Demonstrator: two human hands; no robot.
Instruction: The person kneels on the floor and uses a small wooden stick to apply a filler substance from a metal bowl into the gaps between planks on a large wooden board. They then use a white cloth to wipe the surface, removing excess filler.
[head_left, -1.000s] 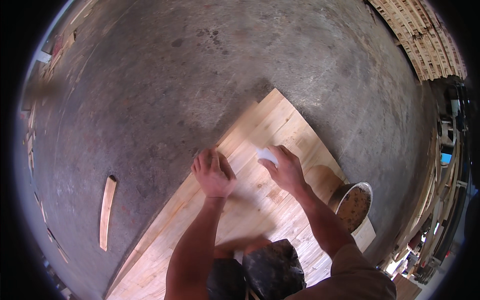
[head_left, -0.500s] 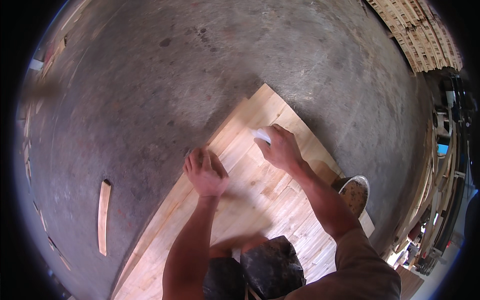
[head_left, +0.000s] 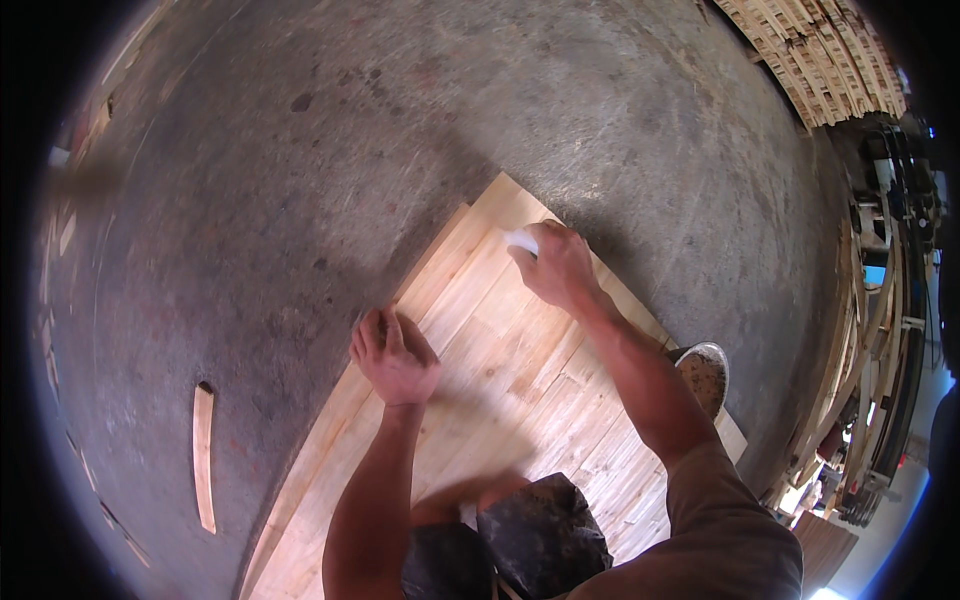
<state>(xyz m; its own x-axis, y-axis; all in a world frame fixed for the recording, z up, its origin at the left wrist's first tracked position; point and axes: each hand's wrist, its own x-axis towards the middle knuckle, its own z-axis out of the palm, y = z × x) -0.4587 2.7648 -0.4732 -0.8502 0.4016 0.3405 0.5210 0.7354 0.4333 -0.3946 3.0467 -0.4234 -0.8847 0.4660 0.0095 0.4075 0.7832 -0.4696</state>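
Note:
A wide panel of pale joined wood strips [head_left: 480, 400] lies under both my hands, its far corner pointing away from me. My right hand [head_left: 562, 265] is closed round a flat white piece [head_left: 522, 240], which looks like a scraper, low over the far part of the panel. Near the panel's left edge is my left hand [head_left: 395, 355], its fingers curled in; whether anything is inside them is hidden. Beside my right forearm stands a round pail [head_left: 706, 376] with brown, grainy stuff in it, partly covered by the arm.
My dark-clothed knees [head_left: 540, 525] are at the panel's near part. On the grey concrete floor [head_left: 250, 200], a loose wood strip [head_left: 204, 455] lies to the left. Stacked slatted wood [head_left: 815, 60] is at the far right, with racks and long pieces [head_left: 885, 330] below it.
My right hand has moved slightly farther away with the white piece. My left hand has shifted a little left. The whole view has turned slightly.

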